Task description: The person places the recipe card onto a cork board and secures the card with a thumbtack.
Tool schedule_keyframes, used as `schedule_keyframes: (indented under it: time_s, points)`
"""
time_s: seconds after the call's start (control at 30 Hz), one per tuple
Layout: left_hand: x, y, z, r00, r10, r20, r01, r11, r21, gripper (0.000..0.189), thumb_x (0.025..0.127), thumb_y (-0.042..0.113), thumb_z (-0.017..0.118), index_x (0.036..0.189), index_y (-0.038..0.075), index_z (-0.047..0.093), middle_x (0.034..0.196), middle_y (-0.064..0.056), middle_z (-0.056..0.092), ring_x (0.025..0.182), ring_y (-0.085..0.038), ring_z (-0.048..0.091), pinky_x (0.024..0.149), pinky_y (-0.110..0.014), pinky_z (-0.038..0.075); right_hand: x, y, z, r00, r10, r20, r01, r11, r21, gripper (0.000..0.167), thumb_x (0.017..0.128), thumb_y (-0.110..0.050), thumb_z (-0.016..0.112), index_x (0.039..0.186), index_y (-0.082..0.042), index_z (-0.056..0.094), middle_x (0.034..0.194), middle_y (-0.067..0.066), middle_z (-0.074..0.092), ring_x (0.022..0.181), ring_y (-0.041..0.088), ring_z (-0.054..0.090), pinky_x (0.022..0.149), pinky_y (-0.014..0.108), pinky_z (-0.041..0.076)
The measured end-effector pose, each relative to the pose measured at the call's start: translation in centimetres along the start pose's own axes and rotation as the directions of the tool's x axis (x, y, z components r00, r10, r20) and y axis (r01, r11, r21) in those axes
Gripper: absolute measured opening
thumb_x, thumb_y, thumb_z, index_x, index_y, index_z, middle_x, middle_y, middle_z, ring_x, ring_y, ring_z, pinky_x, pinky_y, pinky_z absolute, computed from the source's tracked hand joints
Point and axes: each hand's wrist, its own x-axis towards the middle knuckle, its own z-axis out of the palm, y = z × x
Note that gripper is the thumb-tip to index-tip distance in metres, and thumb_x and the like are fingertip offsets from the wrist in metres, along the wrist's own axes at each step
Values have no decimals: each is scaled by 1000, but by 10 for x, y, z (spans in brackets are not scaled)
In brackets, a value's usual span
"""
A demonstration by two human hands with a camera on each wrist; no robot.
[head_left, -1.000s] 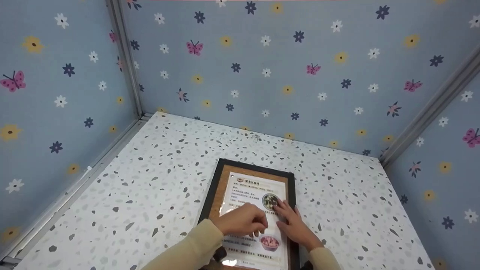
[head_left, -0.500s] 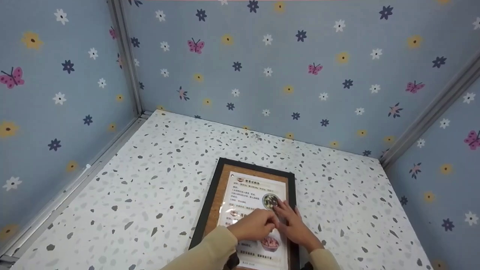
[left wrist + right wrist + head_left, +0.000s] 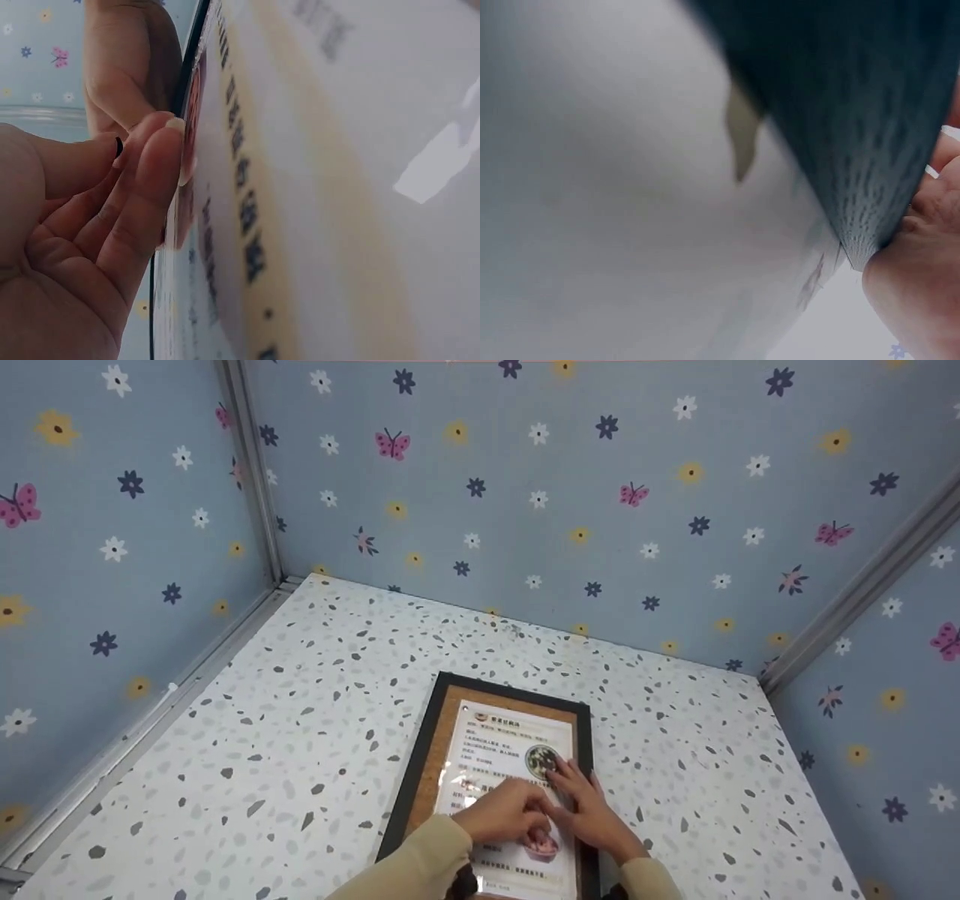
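Fingers of left hand (image 3: pixel 501 812) bending together over lower recipe, close to right hand (image 3: pixel 592 814); dark speck (image 3: pixel 118 146) showing at thumb tip, cannot tell whether anything is being pinched. Right hand's fingers lying fairly straight, slightly apart, on glossy recipe sheet (image 3: pixel 487 765). Sheet lying on black-framed corkboard (image 3: pixel 418 765), on speckled tabletop (image 3: pixel 262 735). Likely step: right hand steadying sheet, left working over it; next move seemingly calling for delicate left fingertips.

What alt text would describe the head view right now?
The left hand and right hand are close together over a printed sheet with food pictures, on a dark-framed brown board. Beneath is a speckled white table; beyond, flower-patterned blue walls.
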Motion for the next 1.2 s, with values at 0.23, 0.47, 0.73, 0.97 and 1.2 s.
schedule_keyframes:
  time_s: [0.23, 0.47, 0.73, 0.97, 1.2]
  points:
    - [0, -6, -1, 999, -22, 27, 25, 992, -124, 7, 91, -2, 65, 91, -1, 72, 77, -4, 73, 65, -14, 70, 57, -22, 53, -1, 0, 0, 1000, -11, 3, 11, 1000, -7, 60, 88, -16, 69, 143, -2, 50, 158, 21, 26, 146, 45, 11, 110, 65, -4]
    - [-1, -9, -1, 998, -37, 51, 47, 975, -217, 14, 93, -4, 61, 97, -1, 75, 82, -8, 74, 71, -21, 72, 62, -28, 57, 0, -1, 1, 999, -38, -9, 38, 999, -15, 60, 88, -14, 69, 142, -1, 50, 158, 22, 26, 146, 46, 11, 110, 66, -3]
    - [2, -11, 2, 999, 32, 36, -30, 997, -66, 8, 91, 4, 68, 92, 2, 76, 74, -2, 71, 57, -5, 61, 54, -18, 50, -2, 0, 0, 999, -36, -14, 36, 999, -22, 60, 86, -14, 71, 142, -4, 52, 158, 22, 26, 146, 45, 12, 111, 65, -3]
    - [8, -3, 7, 993, 83, 85, -94, 986, 140, 7, 88, 6, 71, 88, 6, 78, 75, 11, 69, 62, 4, 57, 64, -15, 48, -2, 3, -1, 999, -21, -24, 22, 999, 30, 56, 88, -10, 64, 142, -5, 52, 158, 19, 27, 146, 44, 12, 111, 64, -3]
    - [14, 5, 14, 991, 28, 132, -66, 956, 285, 9, 86, 7, 73, 79, 11, 77, 66, 14, 63, 61, 2, 55, 64, -15, 46, -2, 0, -1, 998, -18, -55, 20, 999, 34, 46, 94, -7, 60, 140, -2, 54, 156, 18, 32, 145, 42, 18, 112, 64, -1]
